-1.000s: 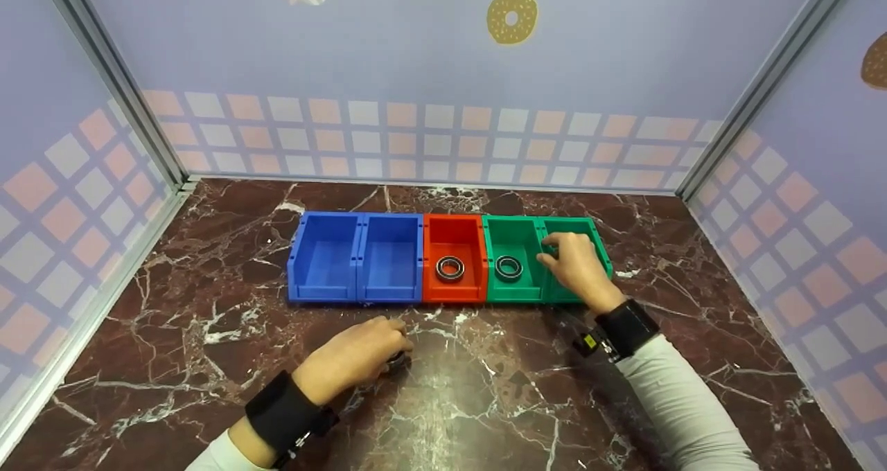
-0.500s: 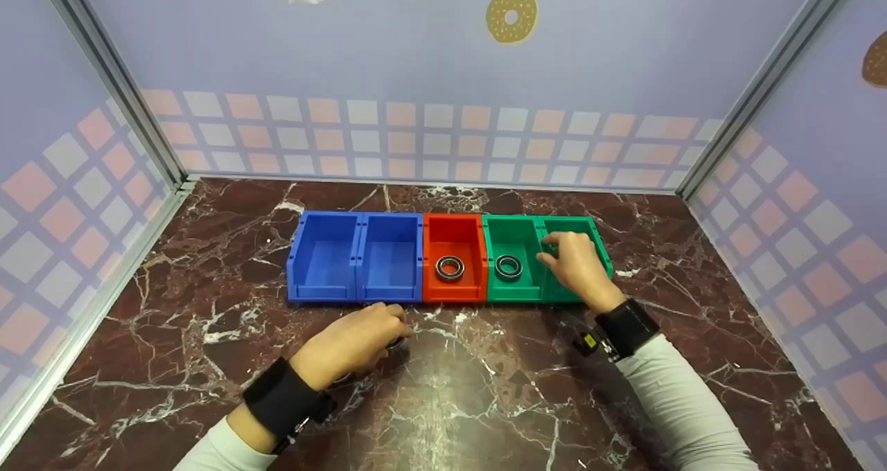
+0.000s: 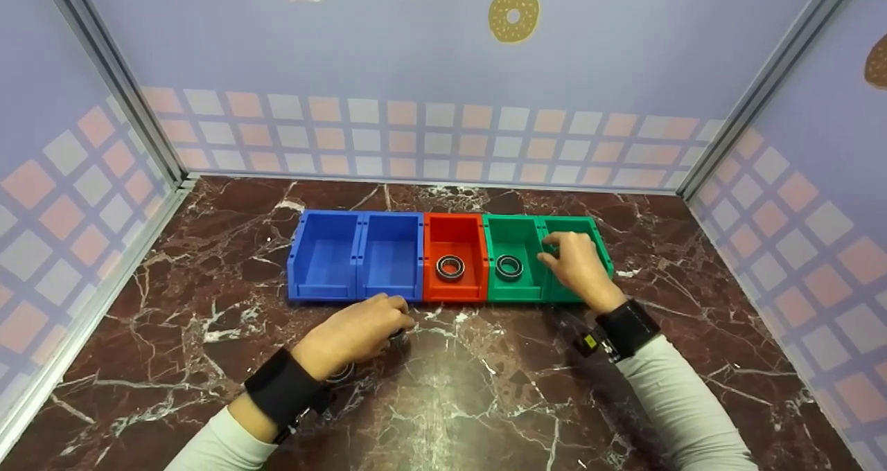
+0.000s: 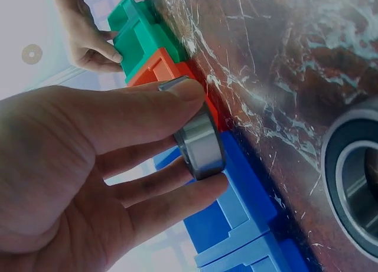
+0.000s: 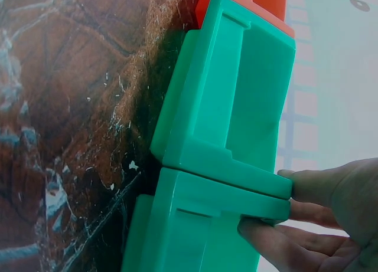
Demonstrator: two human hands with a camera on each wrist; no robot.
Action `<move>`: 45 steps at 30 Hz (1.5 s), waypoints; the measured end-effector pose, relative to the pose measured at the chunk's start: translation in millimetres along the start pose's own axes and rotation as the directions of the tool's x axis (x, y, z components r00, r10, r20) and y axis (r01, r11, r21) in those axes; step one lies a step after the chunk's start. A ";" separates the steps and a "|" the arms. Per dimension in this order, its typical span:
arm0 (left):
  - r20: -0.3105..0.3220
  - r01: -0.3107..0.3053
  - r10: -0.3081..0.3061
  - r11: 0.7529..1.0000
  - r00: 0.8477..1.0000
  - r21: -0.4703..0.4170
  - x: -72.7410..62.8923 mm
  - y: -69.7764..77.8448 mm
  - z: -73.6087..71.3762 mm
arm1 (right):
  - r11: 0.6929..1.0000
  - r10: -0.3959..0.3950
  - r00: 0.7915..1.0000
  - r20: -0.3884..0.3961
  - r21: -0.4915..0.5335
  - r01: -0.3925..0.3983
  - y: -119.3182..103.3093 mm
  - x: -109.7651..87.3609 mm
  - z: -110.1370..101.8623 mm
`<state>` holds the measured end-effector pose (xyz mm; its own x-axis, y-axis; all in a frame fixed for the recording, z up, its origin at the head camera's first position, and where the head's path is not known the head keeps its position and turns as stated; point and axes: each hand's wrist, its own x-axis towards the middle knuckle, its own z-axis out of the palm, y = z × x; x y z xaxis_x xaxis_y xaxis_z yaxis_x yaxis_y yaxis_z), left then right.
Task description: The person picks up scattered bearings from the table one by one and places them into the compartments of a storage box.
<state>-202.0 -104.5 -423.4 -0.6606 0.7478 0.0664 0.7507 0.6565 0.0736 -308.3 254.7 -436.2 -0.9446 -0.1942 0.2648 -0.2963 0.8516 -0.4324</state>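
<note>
My left hand [image 3: 355, 331] is over the table in front of the blue bins. Between thumb and fingers it pinches a ball bearing [image 4: 204, 145], tilted on edge and clear of the tabletop. A second ball bearing [image 4: 338, 171] lies on the table, partly hidden under the left wrist in the head view. At the right end of the row, my right hand [image 3: 581, 267] grips the adjoining side walls of two green bins [image 5: 230, 177] with thumb and fingers. One ball bearing [image 3: 440, 269] lies in the red bin [image 3: 454, 294], another ball bearing [image 3: 499, 268] in the left green bin.
Two blue bins [image 3: 389, 294] stand left of the red one, all side by side on a dark red marble-patterned table [image 3: 471, 402]. Patterned panels [image 3: 443, 62] with metal corner posts enclose the back and sides.
My left hand has moved a little away from me, toward the blue bins, with the bearing. The bearing under its wrist has come into sight. My right hand stays at the green bins.
</note>
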 end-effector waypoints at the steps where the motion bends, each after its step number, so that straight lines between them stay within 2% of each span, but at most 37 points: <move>1: 0.002 0.002 -0.002 1.000 1.000 -0.003 0.5 -0.5 -0.3 | 1.000 0.002 1.000 0.000 -0.001 -0.002 0.0 0.1 0.1; 8: 0.029 0.038 -0.038 0.999 0.999 -0.010 5.7 -3.8 -5.1 | 1.000 0.009 1.000 0.000 -0.005 -0.009 -0.1 0.7 -0.1; 14: 0.017 0.047 -0.046 0.999 0.999 -0.011 7.6 -8.3 -7.3 | 1.000 0.008 1.000 0.006 -0.020 -0.008 -1.3 -0.8 -0.4; 23: -0.053 0.020 -0.021 1.000 0.998 -0.018 9.0 -19.6 -10.3 | 1.000 -0.005 1.000 -0.002 -0.025 0.005 -1.5 -1.5 -0.1; 28: -0.063 0.028 -0.031 0.998 0.998 -0.052 10.5 -25.4 -12.4 | 1.000 -0.001 1.000 -0.005 -0.023 0.001 -1.2 -0.9 0.0; 35: -0.082 0.020 -0.023 0.999 0.996 -0.036 13.0 -31.7 -14.2 | 1.000 0.005 1.000 0.007 -0.019 -0.005 -1.3 -1.1 -0.3; 45: -0.108 0.024 -0.031 0.998 0.994 -0.064 19.3 -46.5 -11.1 | 1.000 0.018 0.999 0.026 -0.025 -0.017 -2.2 -2.1 -1.4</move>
<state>-249.8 -121.7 -414.5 -0.6807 0.7123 0.1711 0.7324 0.6666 0.1385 -305.4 253.9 -434.6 -0.9531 -0.1915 0.2344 -0.2764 0.8666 -0.4155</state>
